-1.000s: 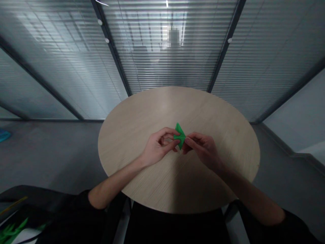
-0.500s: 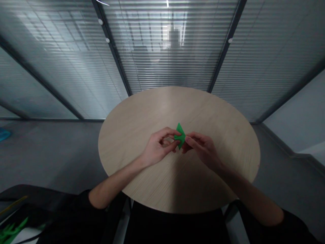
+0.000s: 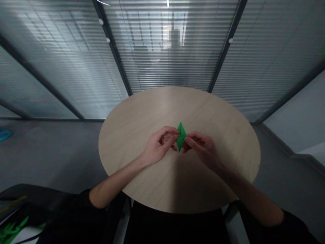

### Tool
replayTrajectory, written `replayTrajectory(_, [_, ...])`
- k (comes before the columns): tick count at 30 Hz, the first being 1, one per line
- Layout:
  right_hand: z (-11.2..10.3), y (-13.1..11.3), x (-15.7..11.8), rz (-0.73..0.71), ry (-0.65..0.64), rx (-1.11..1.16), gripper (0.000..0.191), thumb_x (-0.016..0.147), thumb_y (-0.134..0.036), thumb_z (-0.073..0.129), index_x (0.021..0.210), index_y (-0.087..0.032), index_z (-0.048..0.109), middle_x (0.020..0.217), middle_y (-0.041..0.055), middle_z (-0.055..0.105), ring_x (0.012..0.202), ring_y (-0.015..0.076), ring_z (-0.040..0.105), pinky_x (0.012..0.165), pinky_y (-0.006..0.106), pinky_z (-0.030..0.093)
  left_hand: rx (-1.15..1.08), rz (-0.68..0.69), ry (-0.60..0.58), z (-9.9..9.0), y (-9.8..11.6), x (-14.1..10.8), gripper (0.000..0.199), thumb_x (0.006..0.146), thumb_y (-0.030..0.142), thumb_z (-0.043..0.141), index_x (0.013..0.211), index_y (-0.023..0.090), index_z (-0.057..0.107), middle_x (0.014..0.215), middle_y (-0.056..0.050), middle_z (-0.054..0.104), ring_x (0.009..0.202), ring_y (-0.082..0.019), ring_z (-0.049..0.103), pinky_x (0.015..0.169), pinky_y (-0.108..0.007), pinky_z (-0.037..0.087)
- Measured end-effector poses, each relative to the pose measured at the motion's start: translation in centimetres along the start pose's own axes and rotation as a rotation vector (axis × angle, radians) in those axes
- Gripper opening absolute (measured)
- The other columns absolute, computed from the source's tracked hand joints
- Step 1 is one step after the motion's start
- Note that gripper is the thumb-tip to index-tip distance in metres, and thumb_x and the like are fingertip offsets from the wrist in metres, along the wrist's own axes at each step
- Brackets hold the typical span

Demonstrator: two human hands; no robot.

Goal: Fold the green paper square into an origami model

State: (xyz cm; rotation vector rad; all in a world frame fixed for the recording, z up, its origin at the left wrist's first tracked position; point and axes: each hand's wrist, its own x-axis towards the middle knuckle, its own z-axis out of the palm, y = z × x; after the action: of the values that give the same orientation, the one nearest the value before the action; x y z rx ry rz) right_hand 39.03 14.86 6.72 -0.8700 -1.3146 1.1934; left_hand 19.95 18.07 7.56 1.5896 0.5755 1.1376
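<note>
A small piece of folded green paper [image 3: 181, 137], shaped like a narrow diamond with a crease across its middle, is held over the table between my hands. My left hand [image 3: 162, 142] pinches its left side between thumb and fingers. On the opposite side, my right hand [image 3: 200, 146] grips the right corner, thumb on top and fingers curled beneath. The paper's upper and lower points stick out free of the fingers.
A round wooden table [image 3: 142, 112] lies under my hands. Behind it rises a glass wall with blinds [image 3: 167, 73]. At lower left, green items [image 3: 15, 228] and a white sheet [image 3: 26, 234] rest on something dark. A blue object [image 3: 4, 134] is on the floor at far left.
The left side of the green paper has gone from an open, notched shape to a flatter diamond. My left thumb and fingers have shifted slightly on it; my right hand has hardly moved.
</note>
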Motion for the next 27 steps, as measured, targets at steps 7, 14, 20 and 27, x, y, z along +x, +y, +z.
replayTrajectory(7, [-0.03, 0.04, 0.01, 0.004, -0.037, 0.017, 0.026, 0.091, -0.044, 0.073, 0.088, -0.018, 0.074, 0.073, 0.0020, 0.075, 0.063, 0.0123, 0.070, 0.062, 0.025, 0.061, 0.076, -0.012, 0.026, -0.14, -0.31, -0.33, 0.020, 0.093, 0.028, 0.071, 0.108, 0.015, 0.067, 0.096, -0.006, 0.070, 0.069, -0.011, 0.070, 0.062, -0.020, 0.063])
replayTrajectory(14, [-0.04, -0.24, -0.01, 0.003, -0.028, -0.044, 0.029, 0.092, -0.047, 0.071, 0.085, -0.019, 0.072, 0.071, 0.0021, 0.073, 0.062, 0.0135, 0.069, 0.062, 0.028, 0.062, 0.197, 0.052, 0.009, -0.23, -0.21, -0.47, 0.019, 0.091, 0.025, 0.072, 0.107, 0.016, 0.070, 0.103, -0.008, 0.069, 0.083, -0.015, 0.071, 0.065, -0.021, 0.063])
replayTrajectory(20, [0.08, -0.37, -0.01, -0.025, -0.002, -0.042, 0.028, 0.090, -0.046, 0.074, 0.086, -0.019, 0.072, 0.074, 0.0030, 0.075, 0.061, 0.0144, 0.070, 0.061, 0.029, 0.061, 0.174, 0.094, -0.012, -0.12, -0.02, -0.63, 0.023, 0.089, 0.023, 0.073, 0.111, 0.017, 0.068, 0.108, -0.009, 0.068, 0.096, -0.018, 0.069, 0.066, -0.020, 0.062])
replayTrajectory(27, [0.14, -0.21, -0.13, -0.044, 0.037, -0.080, 0.025, 0.090, -0.043, 0.074, 0.087, -0.019, 0.072, 0.070, 0.0017, 0.074, 0.059, 0.0141, 0.070, 0.059, 0.027, 0.059, -0.003, 0.023, 0.014, 0.31, 0.01, -0.39, 0.027, 0.094, 0.029, 0.069, 0.115, 0.018, 0.055, 0.095, -0.005, 0.067, 0.078, -0.013, 0.068, 0.062, -0.022, 0.064])
